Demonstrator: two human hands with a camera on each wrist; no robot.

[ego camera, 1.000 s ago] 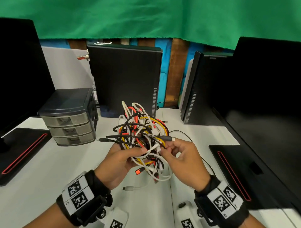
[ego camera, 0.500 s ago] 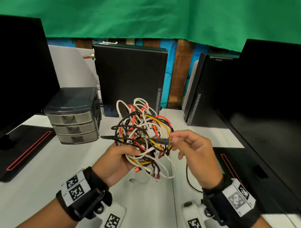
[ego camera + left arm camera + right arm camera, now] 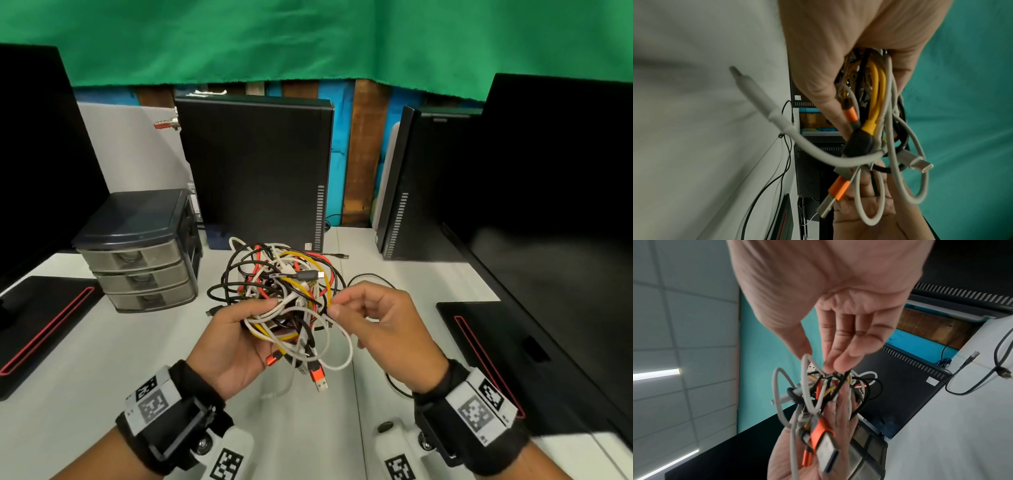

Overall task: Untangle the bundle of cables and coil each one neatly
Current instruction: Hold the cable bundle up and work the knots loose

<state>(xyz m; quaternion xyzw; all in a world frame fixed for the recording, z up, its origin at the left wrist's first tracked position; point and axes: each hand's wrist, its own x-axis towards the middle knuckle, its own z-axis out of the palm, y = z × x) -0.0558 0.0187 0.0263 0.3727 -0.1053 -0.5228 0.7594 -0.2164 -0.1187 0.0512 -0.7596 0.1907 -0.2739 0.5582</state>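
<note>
A tangled bundle of cables [image 3: 284,287] in white, black, yellow and red is held up over the white table [image 3: 102,370]. My left hand [image 3: 260,318] grips it from below and the left, thumb across the front. My right hand [image 3: 335,306] pinches a strand at the bundle's right edge with thumb and fingertips; in the right wrist view they meet at the cables [image 3: 830,389]. A grey plug [image 3: 306,275] lies free on top. An orange USB plug [image 3: 317,373] and a white loop [image 3: 342,356] hang below.
A grey drawer unit [image 3: 137,253] stands at the left. Two black computer towers [image 3: 257,171] [image 3: 404,185] stand behind. Monitors [image 3: 34,164] [image 3: 548,205] flank the table, their bases [image 3: 44,318] [image 3: 513,359] on it. A loose black cable [image 3: 373,275] lies under my right hand.
My right hand has let go of the grey plug it held and now pinches a strand lower on the bundle's right edge. The left hand has turned the bundle a little.
</note>
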